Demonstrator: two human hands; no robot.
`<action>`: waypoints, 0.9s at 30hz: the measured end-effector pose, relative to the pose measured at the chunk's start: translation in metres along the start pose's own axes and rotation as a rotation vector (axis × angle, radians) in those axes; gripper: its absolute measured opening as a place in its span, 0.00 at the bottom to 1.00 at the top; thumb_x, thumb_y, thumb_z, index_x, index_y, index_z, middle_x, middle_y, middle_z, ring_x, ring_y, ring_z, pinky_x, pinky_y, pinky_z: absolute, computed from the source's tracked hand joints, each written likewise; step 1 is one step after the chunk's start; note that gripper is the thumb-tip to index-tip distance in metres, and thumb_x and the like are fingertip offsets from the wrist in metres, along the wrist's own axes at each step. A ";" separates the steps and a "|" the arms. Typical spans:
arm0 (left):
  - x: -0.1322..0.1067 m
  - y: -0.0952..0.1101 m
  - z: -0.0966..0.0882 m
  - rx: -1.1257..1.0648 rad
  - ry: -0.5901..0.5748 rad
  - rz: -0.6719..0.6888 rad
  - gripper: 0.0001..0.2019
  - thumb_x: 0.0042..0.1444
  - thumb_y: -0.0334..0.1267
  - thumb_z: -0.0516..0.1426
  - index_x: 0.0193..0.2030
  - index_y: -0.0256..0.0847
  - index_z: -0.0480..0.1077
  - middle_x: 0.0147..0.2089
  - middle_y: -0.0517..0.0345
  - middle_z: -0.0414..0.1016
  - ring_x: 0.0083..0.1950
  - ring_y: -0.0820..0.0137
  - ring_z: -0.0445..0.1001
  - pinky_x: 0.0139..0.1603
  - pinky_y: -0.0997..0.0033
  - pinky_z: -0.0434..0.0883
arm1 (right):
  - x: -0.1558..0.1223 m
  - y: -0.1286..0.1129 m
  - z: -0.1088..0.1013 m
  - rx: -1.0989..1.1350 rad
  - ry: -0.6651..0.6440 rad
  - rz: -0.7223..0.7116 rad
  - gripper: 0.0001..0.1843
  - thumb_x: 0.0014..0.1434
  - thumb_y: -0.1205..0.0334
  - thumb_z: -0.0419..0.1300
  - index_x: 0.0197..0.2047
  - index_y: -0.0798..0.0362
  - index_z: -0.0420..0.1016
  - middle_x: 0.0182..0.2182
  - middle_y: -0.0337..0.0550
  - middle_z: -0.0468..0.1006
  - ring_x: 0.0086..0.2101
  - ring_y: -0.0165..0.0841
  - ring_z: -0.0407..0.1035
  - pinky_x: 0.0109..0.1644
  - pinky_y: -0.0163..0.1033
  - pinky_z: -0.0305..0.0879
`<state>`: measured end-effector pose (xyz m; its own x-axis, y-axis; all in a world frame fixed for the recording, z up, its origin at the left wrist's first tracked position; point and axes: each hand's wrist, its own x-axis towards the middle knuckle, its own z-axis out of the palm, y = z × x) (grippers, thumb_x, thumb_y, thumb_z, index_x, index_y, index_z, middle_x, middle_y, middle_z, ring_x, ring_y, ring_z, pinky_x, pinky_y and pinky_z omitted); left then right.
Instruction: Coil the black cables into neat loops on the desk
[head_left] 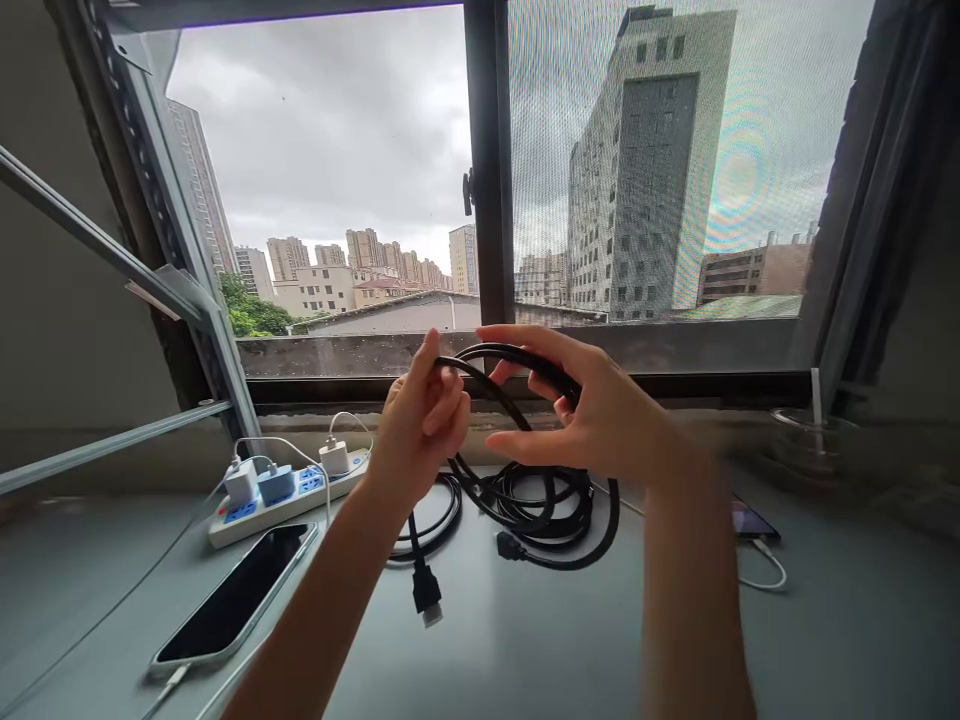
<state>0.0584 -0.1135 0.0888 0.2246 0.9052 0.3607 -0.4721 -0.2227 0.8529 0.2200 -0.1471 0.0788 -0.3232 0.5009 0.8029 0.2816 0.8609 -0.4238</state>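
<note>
In front of me a black HDMI cable [484,378] is held up in a partly formed loop. My left hand [427,430] is closed, with the cable pinched at the thumb and curled fingers. Below that hand hangs an HDMI plug [427,590], its metal end pointing down. My right hand [600,410] curves around the loop's other side; two strands run into its grip while the thumb stays apart from the fingertips. Another black plug [511,546] on a cable end shows under the loop. Behind, a coiled black cable [577,525] lies on the table, partly hidden by the hanging strands.
Another black cable coil [450,525] lies behind my left wrist. To the left are a power strip [285,505] with chargers and a charging phone [238,595]. A second phone [752,520] and a clear cup [814,445] stand right. A window [491,150] is ahead.
</note>
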 end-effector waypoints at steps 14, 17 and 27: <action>-0.004 0.019 -0.017 0.585 -0.140 0.302 0.16 0.48 0.48 0.60 0.18 0.40 0.67 0.10 0.63 0.58 0.14 0.73 0.64 0.18 0.74 0.62 | 0.007 0.023 -0.008 -0.245 0.330 0.158 0.16 0.57 0.61 0.59 0.50 0.46 0.74 0.37 0.41 0.77 0.39 0.37 0.70 0.36 0.41 0.64; -0.003 0.015 -0.018 0.699 0.034 0.558 0.09 0.49 0.44 0.60 0.31 0.42 0.70 0.15 0.64 0.65 0.21 0.72 0.69 0.27 0.74 0.66 | 0.006 0.023 -0.011 -0.298 0.361 0.145 0.15 0.56 0.60 0.61 0.48 0.44 0.75 0.37 0.40 0.77 0.38 0.37 0.71 0.38 0.43 0.64; 0.017 -0.032 -0.010 0.791 -0.004 0.624 0.16 0.46 0.33 0.60 0.44 0.41 0.66 0.38 0.59 0.75 0.38 0.72 0.73 0.42 0.73 0.68 | 0.010 0.001 0.002 -0.144 0.312 0.024 0.17 0.57 0.63 0.61 0.50 0.44 0.73 0.34 0.36 0.77 0.35 0.34 0.72 0.37 0.39 0.66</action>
<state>0.0689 -0.0880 0.0641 0.1338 0.5439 0.8284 0.1946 -0.8341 0.5162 0.2154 -0.1411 0.0855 -0.0292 0.4499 0.8926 0.4174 0.8169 -0.3981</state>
